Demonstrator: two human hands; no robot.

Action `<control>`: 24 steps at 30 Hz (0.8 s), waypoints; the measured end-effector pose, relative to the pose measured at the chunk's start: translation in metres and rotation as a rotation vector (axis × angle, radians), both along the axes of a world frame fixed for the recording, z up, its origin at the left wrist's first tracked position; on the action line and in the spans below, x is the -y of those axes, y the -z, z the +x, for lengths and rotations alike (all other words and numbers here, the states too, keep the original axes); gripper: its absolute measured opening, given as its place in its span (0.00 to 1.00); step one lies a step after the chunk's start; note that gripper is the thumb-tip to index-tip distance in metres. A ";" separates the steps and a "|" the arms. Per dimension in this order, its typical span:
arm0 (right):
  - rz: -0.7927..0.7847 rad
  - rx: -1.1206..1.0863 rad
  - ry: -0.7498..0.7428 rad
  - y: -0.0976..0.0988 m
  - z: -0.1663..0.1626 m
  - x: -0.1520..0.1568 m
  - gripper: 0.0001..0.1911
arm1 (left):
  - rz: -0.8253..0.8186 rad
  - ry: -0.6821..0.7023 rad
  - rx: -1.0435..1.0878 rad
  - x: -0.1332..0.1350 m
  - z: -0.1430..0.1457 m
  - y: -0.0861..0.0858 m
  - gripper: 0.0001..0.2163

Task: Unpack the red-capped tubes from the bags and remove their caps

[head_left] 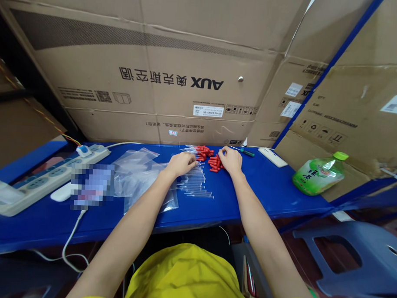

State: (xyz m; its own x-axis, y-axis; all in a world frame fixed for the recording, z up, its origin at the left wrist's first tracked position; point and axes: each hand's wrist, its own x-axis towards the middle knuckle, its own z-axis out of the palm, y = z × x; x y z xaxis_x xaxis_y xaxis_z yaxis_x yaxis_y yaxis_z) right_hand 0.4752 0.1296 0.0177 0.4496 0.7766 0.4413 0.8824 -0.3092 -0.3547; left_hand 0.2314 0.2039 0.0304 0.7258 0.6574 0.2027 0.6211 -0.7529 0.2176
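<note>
Thin clear glass tubes (193,187) lie in a loose row on the blue tabletop. My left hand (181,164) is closed at the upper end of this row, with its fingertips together; what they pinch is too small to make out. Beside the tubes is a small heap of red rubber bulbs (214,163). My right hand (230,159) reaches into the heap's right side, its fingers bent closed at the bulbs, and the grip is partly hidden. Behind my left hand lie glass tubes with red bulbs on their ends (201,150), pointing left.
Clear plastic bags (135,173) spread left of my left arm. Further left are a power strip (54,174) and a pixelated object on a cable. A green-handled screwdriver (247,152), a white phone (272,157) and a green pouch (318,174) stand right. Cardboard (176,44) walls the back.
</note>
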 end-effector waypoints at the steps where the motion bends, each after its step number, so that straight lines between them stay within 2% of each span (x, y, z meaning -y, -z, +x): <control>1: 0.017 0.012 -0.015 0.000 -0.001 0.000 0.14 | 0.006 -0.007 0.005 0.000 0.001 0.000 0.12; 6: 0.110 0.188 -0.223 -0.003 -0.013 -0.001 0.15 | 0.034 -0.054 0.038 0.001 0.002 0.000 0.14; 9: 0.088 0.279 -0.331 -0.003 -0.025 -0.004 0.18 | 0.053 -0.094 0.084 0.001 0.002 0.000 0.14; 16: 0.027 0.366 -0.309 0.003 -0.042 -0.016 0.14 | 0.072 -0.173 0.125 0.000 0.001 0.000 0.12; 24: 0.083 0.347 -0.374 -0.009 -0.040 -0.006 0.14 | 0.166 -0.107 0.254 -0.001 0.001 0.000 0.12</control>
